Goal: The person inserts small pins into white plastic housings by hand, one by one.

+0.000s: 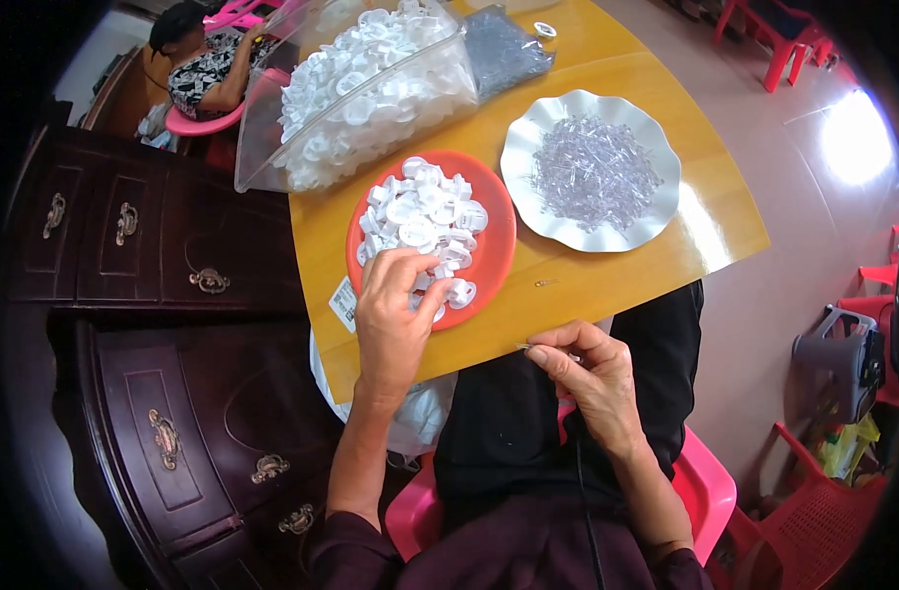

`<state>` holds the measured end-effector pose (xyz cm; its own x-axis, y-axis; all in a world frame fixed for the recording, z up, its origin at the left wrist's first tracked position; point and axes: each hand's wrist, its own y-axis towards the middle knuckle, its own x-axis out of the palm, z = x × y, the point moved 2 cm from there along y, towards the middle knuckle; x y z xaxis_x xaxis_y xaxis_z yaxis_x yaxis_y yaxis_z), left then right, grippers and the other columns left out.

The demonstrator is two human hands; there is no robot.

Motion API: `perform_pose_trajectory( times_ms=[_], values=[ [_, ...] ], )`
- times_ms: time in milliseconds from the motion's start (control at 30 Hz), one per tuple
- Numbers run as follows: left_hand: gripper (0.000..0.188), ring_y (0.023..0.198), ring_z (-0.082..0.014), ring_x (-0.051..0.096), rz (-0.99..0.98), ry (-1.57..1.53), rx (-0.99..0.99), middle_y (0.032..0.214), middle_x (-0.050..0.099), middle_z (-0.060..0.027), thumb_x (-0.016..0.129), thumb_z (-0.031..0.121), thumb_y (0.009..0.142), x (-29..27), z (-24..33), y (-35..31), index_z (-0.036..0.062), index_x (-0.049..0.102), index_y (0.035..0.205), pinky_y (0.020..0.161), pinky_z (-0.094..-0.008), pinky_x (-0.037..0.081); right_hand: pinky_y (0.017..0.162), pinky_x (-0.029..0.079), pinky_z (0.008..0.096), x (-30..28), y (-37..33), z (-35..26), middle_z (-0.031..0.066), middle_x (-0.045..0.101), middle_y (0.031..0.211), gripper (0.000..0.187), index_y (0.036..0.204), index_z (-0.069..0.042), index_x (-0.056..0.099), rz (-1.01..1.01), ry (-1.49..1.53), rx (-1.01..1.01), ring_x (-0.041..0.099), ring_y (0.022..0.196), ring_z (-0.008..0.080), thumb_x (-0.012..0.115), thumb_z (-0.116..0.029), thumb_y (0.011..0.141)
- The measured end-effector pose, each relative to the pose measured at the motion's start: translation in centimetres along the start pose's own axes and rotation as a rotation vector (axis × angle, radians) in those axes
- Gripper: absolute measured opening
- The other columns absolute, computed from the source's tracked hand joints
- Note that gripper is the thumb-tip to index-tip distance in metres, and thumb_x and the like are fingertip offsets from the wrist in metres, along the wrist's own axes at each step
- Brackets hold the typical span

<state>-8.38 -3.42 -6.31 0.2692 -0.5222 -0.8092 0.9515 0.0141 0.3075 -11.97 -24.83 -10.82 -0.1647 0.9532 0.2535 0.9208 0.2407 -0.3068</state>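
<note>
My left hand (395, 305) is over the near side of a red plate (499, 221), its thumb and forefinger curved apart among small white plastic pieces (432, 202). The thumb tip is beside a round white piece (459, 293); whether it touches is hard to tell. Near the table's front edge, my right hand (592, 379) pinches a small thin pin (524, 346) between thumb and forefinger. To the right of the red plate stands a white wavy-rimmed plate (523, 147) heaped with thin clear pins (597, 172).
A clear plastic bin (258, 147) full of white pieces stands at the far left of the yellow table (646, 275). Beside it lie a bag of clear pieces (509, 49) and a small white ring (545, 29). Dark drawers (125, 226) flank the left; another person (209, 69) sits beyond.
</note>
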Motion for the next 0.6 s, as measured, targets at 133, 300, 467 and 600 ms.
perform_pose_trajectory(
  times_ms=[133,300,467,600],
  values=[
    [0.016,0.09,-0.0234,0.064,0.023,-0.122,-0.003,0.099,0.066,-0.0085,0.076,0.0,0.08,-0.4,0.1,-0.2,0.0021,0.065,0.092,0.075,-0.0338,0.051,0.054,0.043,0.0196,0.5,0.5,-1.2,-0.0005,0.067,0.076,0.014,0.096,0.001,0.071,0.006,-0.027,-0.013,0.052,0.061,0.0023,0.073,-0.011,0.09],
    [0.015,0.089,-0.0199,0.065,0.046,-0.21,0.03,0.101,0.069,-0.008,0.075,-0.002,0.079,0.1,-0.8,-1.4,0.003,0.065,0.09,0.073,-0.0293,0.051,0.063,0.049,0.0248,2.3,1.6,-1.7,0.0062,0.071,0.084,0.014,0.094,0.004,0.069,-0.027,-0.026,-0.168,0.061,0.071,0.0092,0.073,-0.008,0.088],
    [0.011,0.09,-0.0112,0.063,0.149,-0.717,-0.244,0.101,0.068,-0.0065,0.07,-0.001,0.089,0.4,-1.1,-2.6,0.0003,0.063,0.097,0.08,-0.0247,0.051,0.064,0.051,0.025,3.4,2.0,-1.3,0.007,0.072,0.087,0.012,0.094,0.002,0.068,-0.036,-0.003,-0.192,0.064,0.074,0.0102,0.073,-0.006,0.088],
    [0.013,0.093,-0.0101,0.061,0.162,-0.952,-0.341,0.1,0.066,-0.0065,0.067,-0.003,0.091,0.3,-0.5,-3.3,-0.0015,0.061,0.102,0.084,-0.0241,0.05,0.064,0.054,0.0252,4.4,2.5,-1.6,0.008,0.071,0.092,0.013,0.098,0.001,0.067,-0.039,0.008,-0.324,0.067,0.076,0.012,0.072,-0.003,0.087]
  ],
)
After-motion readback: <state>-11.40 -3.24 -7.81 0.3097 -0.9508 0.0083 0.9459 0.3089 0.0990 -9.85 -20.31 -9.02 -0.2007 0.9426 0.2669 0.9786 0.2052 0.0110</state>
